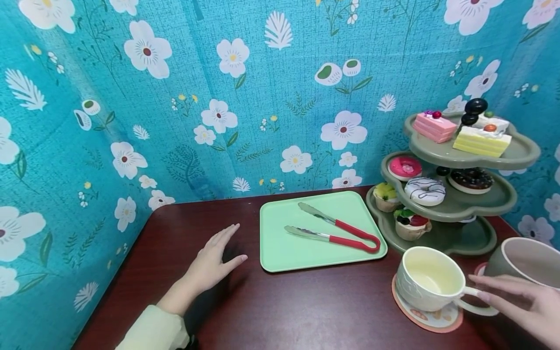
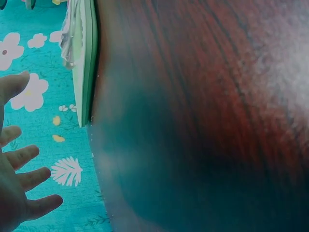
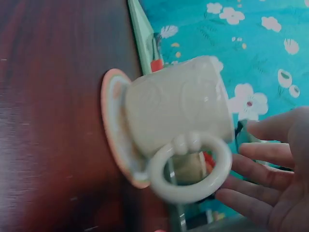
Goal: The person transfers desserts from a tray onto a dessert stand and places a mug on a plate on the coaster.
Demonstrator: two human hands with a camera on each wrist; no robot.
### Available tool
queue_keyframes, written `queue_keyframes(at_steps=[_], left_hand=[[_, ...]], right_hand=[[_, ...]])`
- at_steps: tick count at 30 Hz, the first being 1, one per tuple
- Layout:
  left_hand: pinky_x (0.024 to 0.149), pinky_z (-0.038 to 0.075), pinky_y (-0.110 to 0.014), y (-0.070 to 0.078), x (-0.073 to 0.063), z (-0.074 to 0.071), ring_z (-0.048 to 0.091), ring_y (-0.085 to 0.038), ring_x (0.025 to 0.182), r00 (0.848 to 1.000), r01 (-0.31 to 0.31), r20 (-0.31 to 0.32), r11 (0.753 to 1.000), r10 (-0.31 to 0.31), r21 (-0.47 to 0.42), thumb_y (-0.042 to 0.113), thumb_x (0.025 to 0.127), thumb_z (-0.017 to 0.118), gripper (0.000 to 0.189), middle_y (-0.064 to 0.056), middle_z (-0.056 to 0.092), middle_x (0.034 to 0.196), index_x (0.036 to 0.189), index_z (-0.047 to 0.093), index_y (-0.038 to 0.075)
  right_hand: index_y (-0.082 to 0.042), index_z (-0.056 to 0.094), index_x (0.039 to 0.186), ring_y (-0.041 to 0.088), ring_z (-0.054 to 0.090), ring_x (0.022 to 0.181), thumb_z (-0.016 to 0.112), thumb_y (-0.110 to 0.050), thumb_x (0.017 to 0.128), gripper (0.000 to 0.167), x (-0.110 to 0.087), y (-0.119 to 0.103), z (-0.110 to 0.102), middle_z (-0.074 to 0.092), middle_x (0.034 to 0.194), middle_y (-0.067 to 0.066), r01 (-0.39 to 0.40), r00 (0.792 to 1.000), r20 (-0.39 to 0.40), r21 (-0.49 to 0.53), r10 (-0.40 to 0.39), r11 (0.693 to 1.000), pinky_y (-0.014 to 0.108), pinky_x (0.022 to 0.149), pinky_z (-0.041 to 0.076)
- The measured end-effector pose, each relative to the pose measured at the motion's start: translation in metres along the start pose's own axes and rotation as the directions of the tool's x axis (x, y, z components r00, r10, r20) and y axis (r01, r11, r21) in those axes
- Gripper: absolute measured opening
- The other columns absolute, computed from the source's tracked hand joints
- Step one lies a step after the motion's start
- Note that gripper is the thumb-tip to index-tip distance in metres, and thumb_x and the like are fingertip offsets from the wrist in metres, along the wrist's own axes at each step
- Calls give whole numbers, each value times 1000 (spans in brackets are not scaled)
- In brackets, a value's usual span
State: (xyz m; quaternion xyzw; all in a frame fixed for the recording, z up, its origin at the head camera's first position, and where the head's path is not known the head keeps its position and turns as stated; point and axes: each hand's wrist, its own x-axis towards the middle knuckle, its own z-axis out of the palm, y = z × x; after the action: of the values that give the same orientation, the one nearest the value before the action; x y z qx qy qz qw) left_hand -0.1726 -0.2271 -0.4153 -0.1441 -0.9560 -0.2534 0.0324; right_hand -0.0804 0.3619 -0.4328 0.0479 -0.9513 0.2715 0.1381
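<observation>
A cream mug (image 1: 422, 291) stands on a round coaster with an orange rim (image 1: 457, 323), its ring-shaped handle (image 3: 161, 181) toward my right hand. My right hand (image 1: 520, 301) is right at that handle with fingers extended and slightly spread, not wrapped round it. In the right wrist view, the fingertips (image 3: 227, 193) overlap the handle's edge. Over the left part of the table, my left hand (image 1: 210, 265) is held with its fingers spread and nothing in it. Nearest to it is the light green tray (image 1: 273, 253), on which lie red-handled tongs (image 1: 354, 236) with parted arms.
A three-tier green stand (image 1: 477, 238) at the back right holds toy cake slices (image 1: 481, 141), doughnuts (image 1: 424, 192) and cupcakes (image 1: 411, 226). A grey mug (image 1: 503, 262) is beyond my right hand. Behind the dark wooden table (image 1: 306, 311) hangs a blue floral cloth (image 1: 262, 97).
</observation>
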Motion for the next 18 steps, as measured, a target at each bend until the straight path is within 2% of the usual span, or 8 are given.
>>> queue_keyframes(at_steps=[3, 7, 12, 13, 15, 18], left_hand=[[102, 31, -78, 2, 0, -2, 33, -41, 146, 1000, -11, -2, 999, 12, 39, 41, 93, 74, 82, -16, 38, 160, 160, 36, 13], [101, 32, -78, 5, 0, -4, 32, -42, 146, 1000, -27, 2, 996, 27, 82, 42, 92, 75, 82, -16, 38, 161, 159, 37, 12], [103, 30, -77, 8, 3, -5, 28, -41, 149, 999, -43, 2, 988, 43, 149, 46, 91, 76, 86, -14, 36, 162, 160, 37, 14], [103, 29, -77, 9, 4, -6, 28, -41, 149, 999, -47, -5, 986, 48, 160, 47, 90, 76, 86, -14, 36, 162, 160, 36, 14], [104, 27, -78, 12, 6, -6, 27, -41, 149, 998, -53, -24, 982, 59, 179, 48, 90, 76, 87, -14, 36, 162, 160, 36, 14], [106, 25, -78, 16, 10, -4, 26, -41, 149, 997, -58, -45, 977, 69, 207, 51, 89, 76, 90, -14, 36, 162, 160, 36, 15]], right_hand=[[4, 75, 112, -25, 40, 84, 85, -11, 83, 35, 6, -19, -9, 71, 101, 23, -10, 1000, -18, 5, 10, 1000, 4, 60, 38], [-1, 76, 114, -26, 39, 87, 87, -14, 81, 38, 16, -43, -14, 72, 101, 19, 82, 992, -91, -25, -84, 996, 4, 62, 37], [-7, 76, 118, -6, 50, 75, 88, -22, 81, 42, 34, -78, -8, 71, 103, 11, 205, 970, -107, -111, -216, 972, 15, 56, 41], [-9, 75, 120, 0, 53, 74, 88, -22, 81, 44, 38, -86, -5, 71, 106, 9, 231, 964, -108, -107, -242, 967, 16, 58, 42], [-14, 75, 124, 8, 60, 86, 89, -23, 80, 47, 45, -99, 2, 70, 114, 7, 284, 951, -106, -80, -292, 955, 12, 71, 43], [-17, 71, 132, 22, 61, 112, 88, -24, 81, 55, 58, -121, 15, 66, 127, 7, 375, 925, -52, -27, -376, 926, 24, 92, 48]])
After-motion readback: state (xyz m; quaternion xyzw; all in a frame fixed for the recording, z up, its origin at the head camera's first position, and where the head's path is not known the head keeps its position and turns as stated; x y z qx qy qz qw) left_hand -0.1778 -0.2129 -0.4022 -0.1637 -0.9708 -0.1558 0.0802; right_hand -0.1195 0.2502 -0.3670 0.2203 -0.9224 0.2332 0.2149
